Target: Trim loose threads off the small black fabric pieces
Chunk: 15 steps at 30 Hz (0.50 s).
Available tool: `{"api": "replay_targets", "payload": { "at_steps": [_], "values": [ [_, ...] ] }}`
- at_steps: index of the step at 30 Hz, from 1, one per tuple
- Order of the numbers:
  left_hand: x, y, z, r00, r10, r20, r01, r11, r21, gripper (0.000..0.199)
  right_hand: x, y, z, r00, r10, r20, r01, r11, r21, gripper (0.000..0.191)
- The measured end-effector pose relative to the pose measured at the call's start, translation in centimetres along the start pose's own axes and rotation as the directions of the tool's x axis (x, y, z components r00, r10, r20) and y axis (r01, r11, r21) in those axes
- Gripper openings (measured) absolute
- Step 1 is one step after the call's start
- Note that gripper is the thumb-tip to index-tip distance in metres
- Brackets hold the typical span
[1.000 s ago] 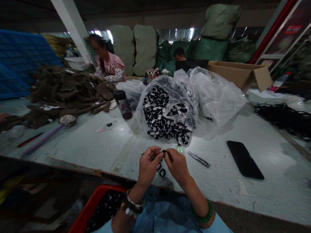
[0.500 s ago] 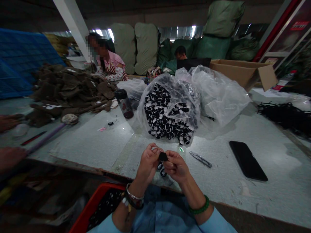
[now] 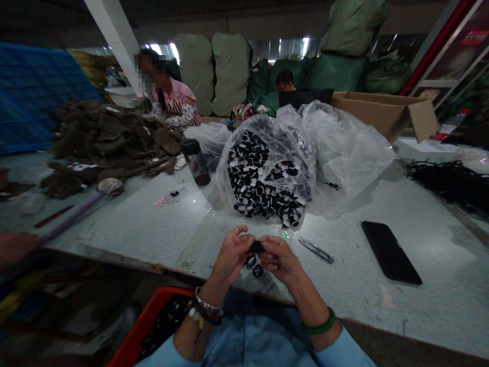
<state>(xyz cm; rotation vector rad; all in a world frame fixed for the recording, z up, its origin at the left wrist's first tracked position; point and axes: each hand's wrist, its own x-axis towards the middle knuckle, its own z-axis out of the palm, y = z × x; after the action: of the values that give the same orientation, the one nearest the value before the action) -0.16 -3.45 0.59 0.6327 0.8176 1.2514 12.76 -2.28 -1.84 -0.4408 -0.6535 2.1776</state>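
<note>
Black plastic piece (image 3: 256, 247) sits pinched between both hands, left hand (image 3: 231, 257) and right hand (image 3: 278, 261) closed on it, above the surface (image 3: 145, 229). We note two similar pieces (image 3: 257, 270) just below and metal tweezers (image 3: 315, 250) nearby. We judge this close two-handed handling; the piece's small size calls for steady fingertip control.

Held piece: a small black rounded piece (image 3: 256, 247) is sitting pinched between the left hand (image 3: 231, 256) and the right hand (image 3: 278, 260), with the fingertips of both closing on it.
Loose pieces: two similar dark pieces (image 3: 257, 270) are lying just beside each other, directly below the hands.
</note>
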Motion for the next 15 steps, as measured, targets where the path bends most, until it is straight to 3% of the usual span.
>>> {"api": "replay_targets", "payload": {
  "at_steps": [5,10,15],
  "values": [
    [0.0,0.8,0.2,0.998,-0.067,0.007,0.066,0.997,0.036,0.037,-0.1,-0.6,0.0,0.994,0.070,0.079,-0.073,0.997,0.028,0.007],
    [-0.2,0.1,0.3,0.999,-0.029,0.044,0.033,0.997,-0.076,0.036,0.0,0.7,0.2,0.996,-0.089,0.009,0.082,0.954,0.288,0.007],
    [-0.5,-0.8,0.2,0.999,0.042,0.030,-0.039,0.994,-0.106,0.035,-0.1,1.7,0.5,0.995,-0.099,-0.025,0.101,0.914,0.392,0.007]
  ]
}}
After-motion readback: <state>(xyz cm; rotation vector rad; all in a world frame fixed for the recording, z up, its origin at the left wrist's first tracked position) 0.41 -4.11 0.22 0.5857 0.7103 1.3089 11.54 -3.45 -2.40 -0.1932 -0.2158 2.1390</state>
